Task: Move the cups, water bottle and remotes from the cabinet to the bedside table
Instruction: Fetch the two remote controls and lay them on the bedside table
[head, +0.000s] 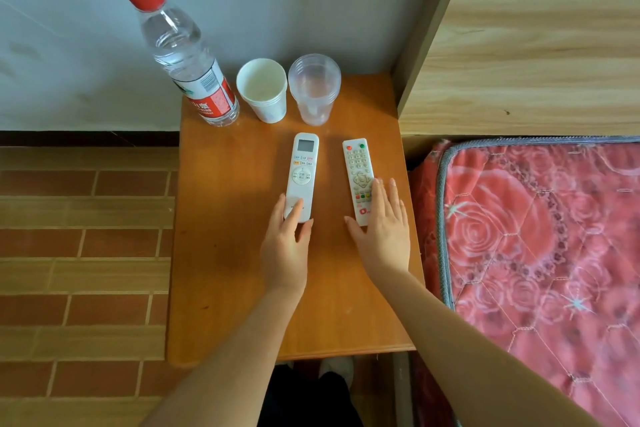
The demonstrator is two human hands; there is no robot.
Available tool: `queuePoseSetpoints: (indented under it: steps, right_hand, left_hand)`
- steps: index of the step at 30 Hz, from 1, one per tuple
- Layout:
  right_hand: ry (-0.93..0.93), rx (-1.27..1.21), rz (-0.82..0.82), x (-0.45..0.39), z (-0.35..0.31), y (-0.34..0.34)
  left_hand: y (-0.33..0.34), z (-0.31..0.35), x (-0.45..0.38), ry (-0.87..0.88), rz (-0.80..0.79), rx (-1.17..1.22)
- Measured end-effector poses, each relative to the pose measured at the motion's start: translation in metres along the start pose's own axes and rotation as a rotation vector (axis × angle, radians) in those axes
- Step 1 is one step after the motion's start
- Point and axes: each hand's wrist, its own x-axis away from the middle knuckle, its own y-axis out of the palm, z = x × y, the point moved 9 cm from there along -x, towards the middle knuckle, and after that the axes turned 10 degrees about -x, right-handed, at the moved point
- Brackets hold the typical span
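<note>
Your left hand (289,246) and right hand (382,229) are bare, no rings, watch or gloves, forearms uncovered with no sleeve showing. At 6 o'clock you've got dark trousers (304,395) and a pale shoe (336,369).

Both my bare forearms reach forward from the bottom of the view, angling inward toward each other. My left hand (287,246) is palm down, wrist straight, fingers loosely spread with the thumb out to the right side; the fingertips rest lightly rather than clasp, so the grip is slack. My right hand (382,224) lies flat, palm down, fingers stretched forward and close together, thumb splayed to the left. The two hands sit side by side, apart, neither closed around anything.
</note>
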Motion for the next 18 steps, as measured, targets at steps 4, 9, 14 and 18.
queuePoseSetpoints:
  steps: [4,9,14,18]
  right_hand:
    - [-0.012,-0.024,-0.002,0.002,-0.001,0.000]
    - [-0.104,0.046,-0.058,0.008,-0.001,0.000]
    - [-0.162,0.110,-0.082,0.012,0.001,0.003]
    - [-0.176,0.111,-0.091,0.008,-0.007,0.007]
  left_hand:
    - [0.002,0.001,0.001,0.041,0.001,-0.023]
    - [0.001,0.002,-0.004,0.156,0.010,-0.043]
    - [0.009,-0.001,-0.005,0.248,-0.086,-0.168]
    - [0.010,-0.001,-0.004,0.227,-0.099,-0.225]
